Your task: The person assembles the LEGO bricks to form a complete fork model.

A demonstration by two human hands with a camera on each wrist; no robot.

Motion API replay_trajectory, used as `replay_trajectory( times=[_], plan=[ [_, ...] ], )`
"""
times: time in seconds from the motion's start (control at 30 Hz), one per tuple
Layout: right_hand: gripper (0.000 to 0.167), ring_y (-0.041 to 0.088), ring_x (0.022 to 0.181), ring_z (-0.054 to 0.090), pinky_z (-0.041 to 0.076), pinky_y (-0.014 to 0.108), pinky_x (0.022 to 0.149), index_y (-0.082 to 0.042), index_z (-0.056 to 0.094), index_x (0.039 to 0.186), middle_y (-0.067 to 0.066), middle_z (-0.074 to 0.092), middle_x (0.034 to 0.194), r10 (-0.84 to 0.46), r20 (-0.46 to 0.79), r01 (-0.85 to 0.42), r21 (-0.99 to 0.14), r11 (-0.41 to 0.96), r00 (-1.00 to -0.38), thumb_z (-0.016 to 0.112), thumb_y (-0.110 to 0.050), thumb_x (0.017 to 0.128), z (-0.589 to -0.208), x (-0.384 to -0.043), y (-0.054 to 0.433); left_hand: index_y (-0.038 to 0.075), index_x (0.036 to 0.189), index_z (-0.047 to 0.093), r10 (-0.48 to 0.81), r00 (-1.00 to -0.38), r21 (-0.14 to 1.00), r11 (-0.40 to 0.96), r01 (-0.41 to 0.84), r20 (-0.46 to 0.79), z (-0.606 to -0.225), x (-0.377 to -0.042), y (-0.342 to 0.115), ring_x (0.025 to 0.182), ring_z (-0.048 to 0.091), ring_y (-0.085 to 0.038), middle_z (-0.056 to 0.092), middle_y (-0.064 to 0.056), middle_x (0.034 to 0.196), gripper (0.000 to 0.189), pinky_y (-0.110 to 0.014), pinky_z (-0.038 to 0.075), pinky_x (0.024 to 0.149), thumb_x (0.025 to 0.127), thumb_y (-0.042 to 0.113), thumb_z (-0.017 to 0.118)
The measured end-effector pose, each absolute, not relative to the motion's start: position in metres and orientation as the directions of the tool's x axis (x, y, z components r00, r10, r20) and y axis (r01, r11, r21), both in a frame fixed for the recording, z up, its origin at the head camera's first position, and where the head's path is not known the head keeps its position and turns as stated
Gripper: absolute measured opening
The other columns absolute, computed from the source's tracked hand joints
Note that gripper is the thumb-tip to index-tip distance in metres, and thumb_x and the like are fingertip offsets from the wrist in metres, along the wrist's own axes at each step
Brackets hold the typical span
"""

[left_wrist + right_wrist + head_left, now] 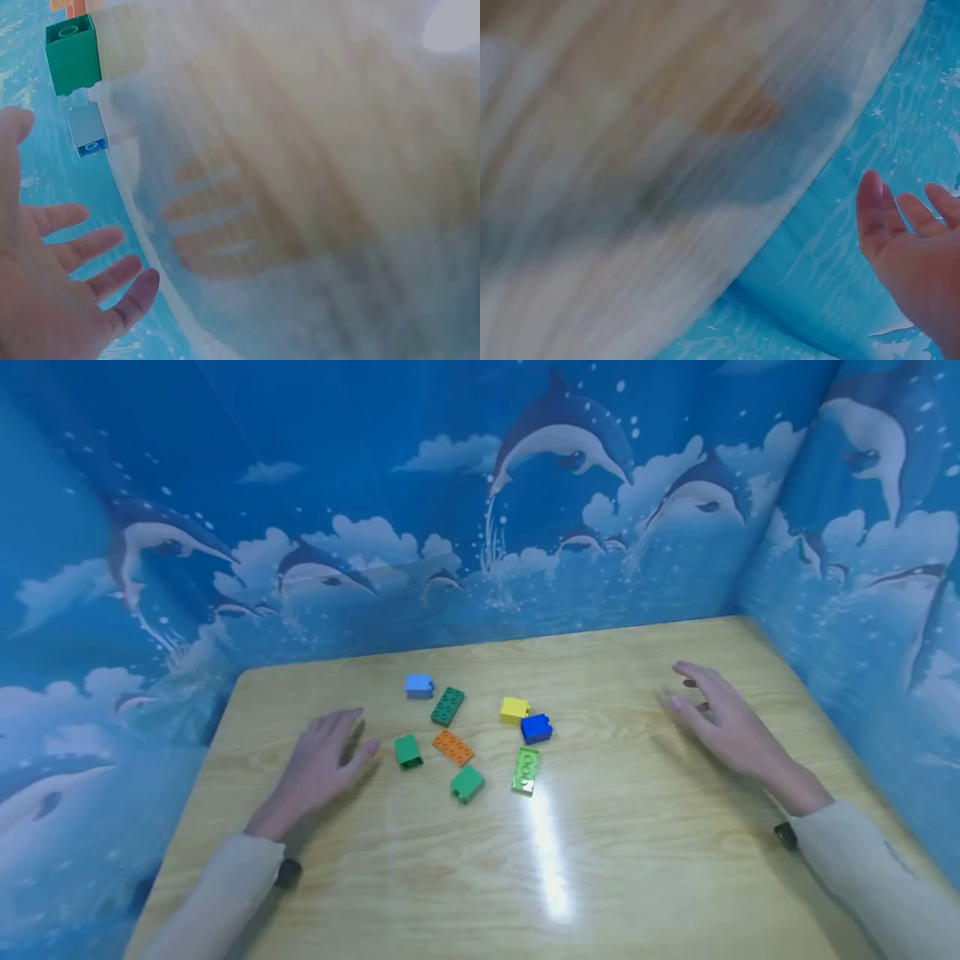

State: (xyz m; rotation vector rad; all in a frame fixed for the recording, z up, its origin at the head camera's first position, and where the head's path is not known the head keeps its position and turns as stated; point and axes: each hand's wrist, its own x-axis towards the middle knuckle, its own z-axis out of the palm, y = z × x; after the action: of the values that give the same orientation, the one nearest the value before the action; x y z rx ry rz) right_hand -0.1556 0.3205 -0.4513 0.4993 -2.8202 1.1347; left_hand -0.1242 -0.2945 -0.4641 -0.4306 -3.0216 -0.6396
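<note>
My left hand (321, 763) hovers over the left part of the table with its fingers spread and nothing in it. Nearest to it is a green toy brick (408, 752), also in the left wrist view beside a light blue brick (88, 129). Around the middle lie a dark green brick (447, 706), an orange brick (453, 747), another green brick (467, 784), a lime green brick (527, 771), a yellow brick (514, 710) and a dark blue brick (536, 728). My right hand (723, 727) is held over the right side, fingers loosely bent, apart from every brick.
The wooden table (637, 860) has a glossy top that reflects light and the hands. A blue curtain (360, 443) printed with dolphins stands along its back and sides. A dark wrist device (288, 872) sits at the left sleeve, another device (786, 836) at the right.
</note>
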Motion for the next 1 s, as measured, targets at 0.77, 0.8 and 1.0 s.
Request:
replay_trajectory(
  times=[0.77,0.8,1.0],
  plan=[
    [0.054,0.040,0.137,0.056,0.048,0.021,0.092,-0.009,0.042,0.167,0.018,0.046,0.164,-0.301,0.169,-0.314,-0.779,0.543,-0.939,0.056,-0.025,0.116,-0.433,-0.149,0.276,-0.002,0.159,0.047,0.236,-0.970,0.532,0.813,0.234,0.067,-0.471,-0.114,-0.288,0.143,0.046,-0.047,0.053,-0.026,0.155,0.070,-0.070,0.033,0.119,0.111,0.046,0.061],
    [0.054,0.040,0.137,0.056,0.048,0.020,0.092,-0.009,0.042,0.167,0.018,0.047,0.164,-0.299,0.163,-0.307,-0.788,0.534,-0.940,0.056,-0.025,0.116,-0.432,-0.149,0.274,-0.001,0.159,0.047,0.228,-0.972,0.546,0.808,0.222,0.058,-0.471,-0.114,-0.287,0.143,0.047,-0.046,0.053,-0.025,0.155,0.070,-0.070,0.035,0.117,0.111,0.047,0.061],
    [0.054,0.033,0.133,0.058,0.049,0.020,0.092,-0.006,0.043,0.164,0.017,0.051,0.160,-0.302,0.157,-0.297,-0.813,0.501,-0.940,0.058,-0.024,0.116,-0.436,-0.147,0.267,0.002,0.160,0.047,0.197,-0.980,0.611,0.776,0.157,0.003,-0.463,-0.112,-0.278,0.136,0.052,-0.045,0.056,-0.024,0.149,0.069,-0.071,0.042,0.111,0.112,0.050,0.059]
  ],
)
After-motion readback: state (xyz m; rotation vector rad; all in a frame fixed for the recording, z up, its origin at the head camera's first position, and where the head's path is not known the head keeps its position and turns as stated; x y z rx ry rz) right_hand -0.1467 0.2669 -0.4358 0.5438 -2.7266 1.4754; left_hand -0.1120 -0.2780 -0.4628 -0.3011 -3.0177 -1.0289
